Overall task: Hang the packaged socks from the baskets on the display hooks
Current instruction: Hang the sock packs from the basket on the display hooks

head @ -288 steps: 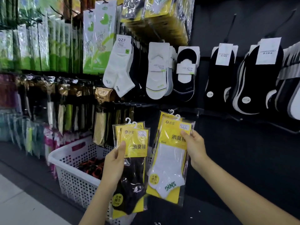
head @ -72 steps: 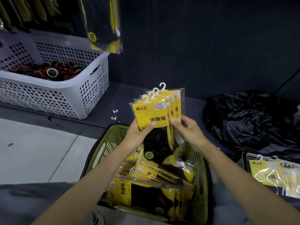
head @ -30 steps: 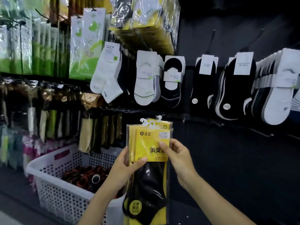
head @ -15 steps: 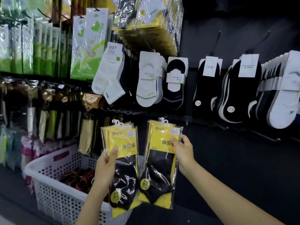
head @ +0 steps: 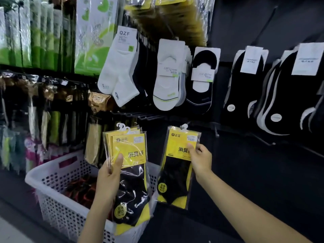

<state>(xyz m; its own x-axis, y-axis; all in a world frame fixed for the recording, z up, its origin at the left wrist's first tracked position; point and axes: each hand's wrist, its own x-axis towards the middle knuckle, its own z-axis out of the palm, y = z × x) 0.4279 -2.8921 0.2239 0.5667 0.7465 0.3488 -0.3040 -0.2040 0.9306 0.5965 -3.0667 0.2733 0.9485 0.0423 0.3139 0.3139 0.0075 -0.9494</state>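
My left hand [head: 109, 174] grips a small stack of yellow-and-black packaged socks [head: 129, 165], thumb across the yellow card, their white hangers at the top. My right hand [head: 200, 159] pinches a single yellow-and-black sock package [head: 177, 165] by its right edge and holds it upright in front of the dark wall. Its white hanger [head: 184, 127] sits just below the bare display hooks [head: 140, 116] that stick out under the hanging socks.
A white perforated basket [head: 57, 195] with dark red and black items stands at lower left, behind my left hand. White and black socks [head: 168, 76] hang on hooks above. More packaged goods fill the left racks. An empty hook [head: 263, 138] juts from the dark panel on the right.
The one stack held in both hands a second ago is now split. My right hand has carried a single package rightward and slightly up; my left keeps the others.
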